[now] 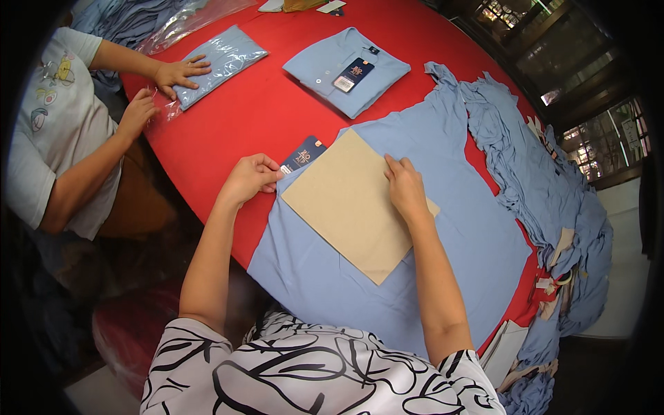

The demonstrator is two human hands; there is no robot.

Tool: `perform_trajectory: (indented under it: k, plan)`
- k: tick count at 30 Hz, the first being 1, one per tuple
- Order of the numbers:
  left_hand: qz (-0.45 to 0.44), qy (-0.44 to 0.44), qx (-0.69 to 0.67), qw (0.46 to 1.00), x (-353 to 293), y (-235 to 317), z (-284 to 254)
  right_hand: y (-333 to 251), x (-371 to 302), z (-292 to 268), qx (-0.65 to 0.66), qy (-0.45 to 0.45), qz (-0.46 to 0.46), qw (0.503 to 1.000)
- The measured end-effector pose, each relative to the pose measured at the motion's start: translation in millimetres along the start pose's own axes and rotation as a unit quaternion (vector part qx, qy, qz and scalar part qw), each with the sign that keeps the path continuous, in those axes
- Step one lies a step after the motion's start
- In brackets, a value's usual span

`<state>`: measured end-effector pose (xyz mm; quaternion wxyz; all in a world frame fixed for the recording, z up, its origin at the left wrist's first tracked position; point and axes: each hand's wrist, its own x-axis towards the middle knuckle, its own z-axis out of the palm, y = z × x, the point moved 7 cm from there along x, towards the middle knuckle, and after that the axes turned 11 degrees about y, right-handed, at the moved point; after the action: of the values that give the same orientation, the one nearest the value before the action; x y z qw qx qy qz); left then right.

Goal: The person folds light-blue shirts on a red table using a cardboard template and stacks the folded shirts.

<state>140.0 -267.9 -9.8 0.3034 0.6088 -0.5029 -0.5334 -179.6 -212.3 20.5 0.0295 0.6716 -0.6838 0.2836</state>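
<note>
Shirt point(443, 242), light blue, is lying spread flat across the near part of the red desk point(235, 131), with a tan cardboard sheet point(353, 204) resting on its middle as a folding board. The right hand point(406, 188) is pressing down on the board's upper right edge, fingers flat and grasping nothing. The left hand point(249, 178) is pinching the shirt's left edge in a clenched grip, just beside a dark blue hang tag point(303, 155) that is poking out there.

By the look of it, the folding is at its early stage: the board is placed and the left side is being gathered to come over it. The next move seems to call for holding the board steady while the cloth is drawn across without creasing.

Further out, a folded shirt point(346, 69) is sitting on the desk, a co-worker's hands point(181, 72) are smoothing a bagged shirt point(221, 61), and a pile of unfolded shirts point(546, 187) is lying to the right.
</note>
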Motion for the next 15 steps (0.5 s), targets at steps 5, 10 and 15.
perform_trajectory:
  k: [5,10,15]
  plan:
    - [0.026,0.000,-0.006,1.000,3.3,-3.1,1.5,-2.9,0.9,-1.4,0.008,0.006,0.016,1.000]
    - [0.050,0.010,0.021,0.998,4.6,-1.4,3.8,-3.1,0.4,-3.7,0.019,0.015,0.016,1.000]
    - [0.068,0.049,0.073,0.994,-7.0,11.8,1.8,-4.2,0.5,-4.3,0.011,0.012,0.013,1.000]
